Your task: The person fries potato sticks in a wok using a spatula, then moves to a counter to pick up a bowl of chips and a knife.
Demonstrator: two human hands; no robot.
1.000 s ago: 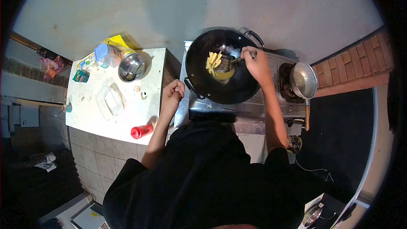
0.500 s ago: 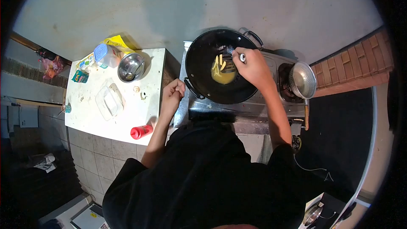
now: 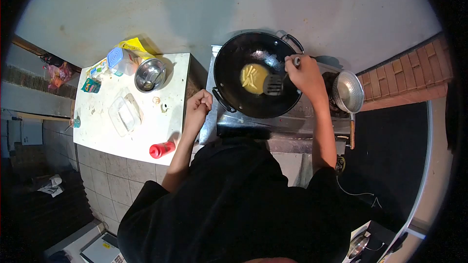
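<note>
Right hand: the right hand (image 3: 306, 72) is clenched around the handle of a slotted spatula (image 3: 274, 84), fist at the wok's right rim.
Spatula: blade lies inside the wok, just right of the oil pool, tilted down toward the pan's centre; handle end sticks up past the knuckles.
Wok: the black wok (image 3: 229, 68) sits on the stove (image 3: 292, 124), two loop handles visible, one at the lower left, one at the upper right.
Contents: pale potato strips (image 3: 250, 74) lie in a round pool of yellow oil at the wok's middle, apart from the spatula blade.
Left hand: the left hand (image 3: 200, 105) is curled into a closed fist, holding nothing that can be seen, resting at the right edge of the white counter (image 3: 165, 131), near the wok's lower-left handle.
Second burner: a small metal saucepan (image 3: 348, 91) with a wooden handle sits to the right of the wok, just beyond the right wrist.
Counter items: a steel bowl (image 3: 150, 74) at the back, a clear plastic container (image 3: 124, 114) mid-counter, a red bottle (image 3: 162, 149) lying on its side at the front edge, a blue-lidded tub (image 3: 116, 58) and a yellow packet (image 3: 135, 47) at the back corner.
Person: black shirt fills the lower frame.
</note>
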